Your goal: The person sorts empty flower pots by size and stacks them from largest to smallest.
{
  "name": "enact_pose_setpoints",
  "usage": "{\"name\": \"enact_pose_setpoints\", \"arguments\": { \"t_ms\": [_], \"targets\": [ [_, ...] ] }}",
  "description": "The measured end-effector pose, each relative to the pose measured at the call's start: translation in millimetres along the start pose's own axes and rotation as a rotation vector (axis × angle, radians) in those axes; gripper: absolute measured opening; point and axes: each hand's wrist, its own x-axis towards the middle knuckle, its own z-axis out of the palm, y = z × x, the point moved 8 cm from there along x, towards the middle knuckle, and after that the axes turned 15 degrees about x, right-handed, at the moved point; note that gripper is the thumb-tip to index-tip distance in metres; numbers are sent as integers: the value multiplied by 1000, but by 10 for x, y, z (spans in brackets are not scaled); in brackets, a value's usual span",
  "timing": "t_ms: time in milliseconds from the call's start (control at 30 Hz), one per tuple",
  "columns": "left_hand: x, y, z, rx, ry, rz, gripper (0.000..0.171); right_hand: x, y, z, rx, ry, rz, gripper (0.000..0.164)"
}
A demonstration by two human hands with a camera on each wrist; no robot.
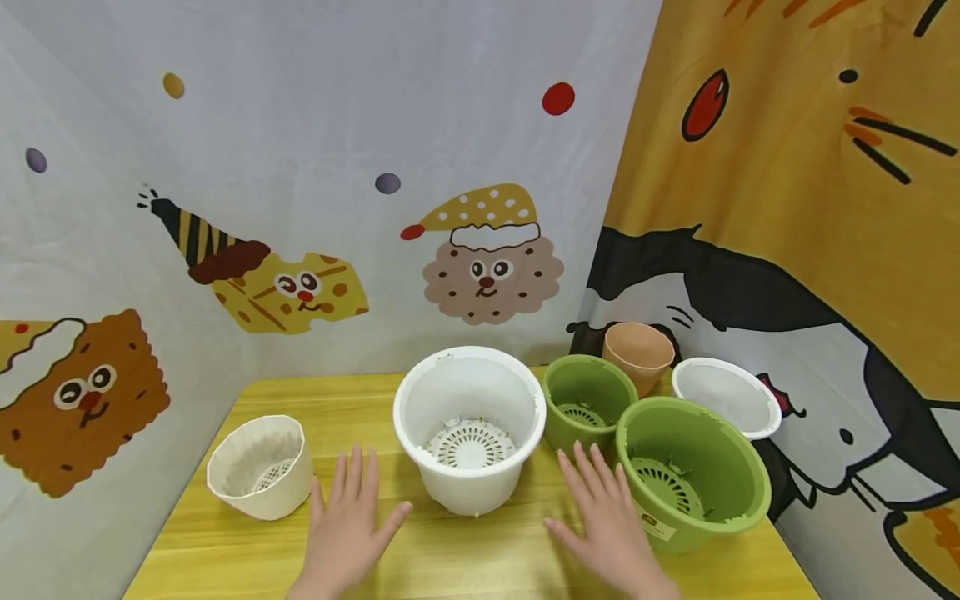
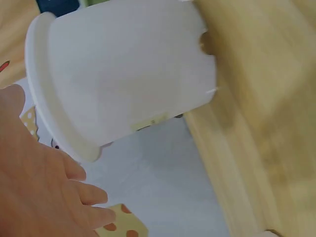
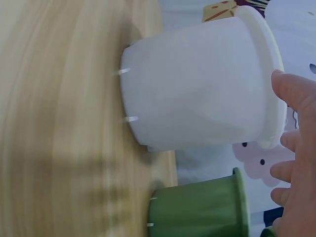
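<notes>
Middle of the table (image 1: 450, 575), that's where the large white pot (image 1: 472, 492) stands, upright, with a hand out on either side! The left hand (image 1: 347, 529) is on its near left, released, back uppermost, fingers stretched towards the far side, thumb angled right at the pot with a narrow gap showing between them in the head view. Across on the near right, the right hand (image 1: 607, 525) mirrors it, also released, fingers extended, its thumb pointing left towards that same white wall. Both wrist views put the hands up around rim level, above the wood. Look left now: the cream pot (image 1: 281, 492) sits just beside the left hand's outer fingers, and whether they touch I cannot tell. Over to the right, the large green pot (image 1: 697, 467) is right beside the right hand, slotted base on show. The small green pot (image 1: 591, 387) stands beyond the right fingertips, close by the white pot's right side, and there's the peach pot (image 1: 637, 354) with the oval white pot (image 1: 727, 396) on the far right
</notes>
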Motion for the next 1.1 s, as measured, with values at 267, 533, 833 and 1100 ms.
{"name": "enact_pose_setpoints", "arguments": {
  "t_ms": [267,533,833,1100],
  "targets": [
    [221,1,-207,-71,77,4,87,93,-42,-225,80,38,1,89],
    [428,-21,-237,-200,93,0,93,125,-3,-416,116,64,23,89],
    [702,-38,-191,-303,-30,-30,97,66,90,-659,129,120,13,89],
    [948,-93,-128,-478,-128,-92,89,-34,291,-927,134,171,38,86]
  ]
}}
